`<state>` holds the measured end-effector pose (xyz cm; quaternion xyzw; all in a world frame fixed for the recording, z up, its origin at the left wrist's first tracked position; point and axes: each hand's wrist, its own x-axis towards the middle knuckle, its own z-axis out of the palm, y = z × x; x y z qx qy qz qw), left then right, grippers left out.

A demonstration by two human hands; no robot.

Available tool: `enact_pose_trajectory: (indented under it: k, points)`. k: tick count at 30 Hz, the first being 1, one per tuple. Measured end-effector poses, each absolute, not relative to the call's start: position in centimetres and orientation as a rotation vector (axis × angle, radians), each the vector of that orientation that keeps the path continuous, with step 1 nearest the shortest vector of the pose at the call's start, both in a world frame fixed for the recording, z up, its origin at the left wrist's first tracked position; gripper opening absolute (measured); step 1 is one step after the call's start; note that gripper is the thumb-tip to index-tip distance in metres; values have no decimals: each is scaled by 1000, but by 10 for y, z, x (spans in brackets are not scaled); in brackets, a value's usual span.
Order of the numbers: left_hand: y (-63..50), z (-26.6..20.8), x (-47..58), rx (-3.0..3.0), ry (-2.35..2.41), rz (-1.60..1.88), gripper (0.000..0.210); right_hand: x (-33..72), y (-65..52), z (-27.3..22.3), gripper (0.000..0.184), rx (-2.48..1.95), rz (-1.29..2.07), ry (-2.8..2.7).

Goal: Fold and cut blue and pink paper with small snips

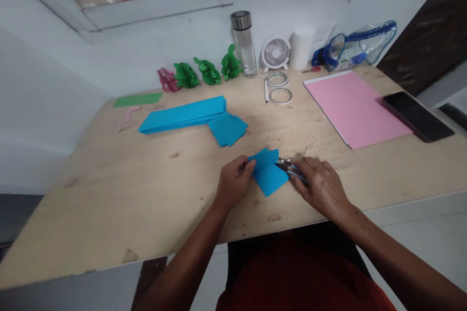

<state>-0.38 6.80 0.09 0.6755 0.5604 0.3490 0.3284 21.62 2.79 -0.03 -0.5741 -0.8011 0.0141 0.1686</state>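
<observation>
My left hand (234,181) pinches the left corner of a folded blue paper piece (269,175) that lies near the front edge of the wooden table (146,189). On the paper's right side, my right hand (321,187) grips small blue-handled scissors (290,168). The blades point left and touch the paper's right edge. A stack of long blue paper strips (182,114) and a pile of blue paper squares (228,129) lie farther back on the left.
Along the back wall stand a pink paper flower (167,80), three green ones (207,72), a glass bottle (243,43), a small fan (276,52), a white roll (302,47) and a clear pouch (355,47). Tape rings (280,88), pink sheet (355,107), phone (418,115), green sheet (137,99).
</observation>
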Motion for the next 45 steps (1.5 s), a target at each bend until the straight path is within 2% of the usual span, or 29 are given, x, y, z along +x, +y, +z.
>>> enact_pose_trajectory:
  k: [7,13,18,28,45]
  points:
    - [54,-4,-11,2060,1246,854,28,211,35,-6,30,-1607,-20,-2303]
    - [38,-12,-8,2561,1359,429,69,212,33,-10,28,-1617,-40,-2298]
    - [33,-18,-5,2683,1425,241,85,213,33,-12,31,-1597,-35,-2286]
    - [30,-26,-1,2775,1486,149,82,202,35,-18,36,-1638,-46,-2295]
    - [32,-25,-3,2725,1437,246,81,203,44,-20,32,-1646,-8,-2294]
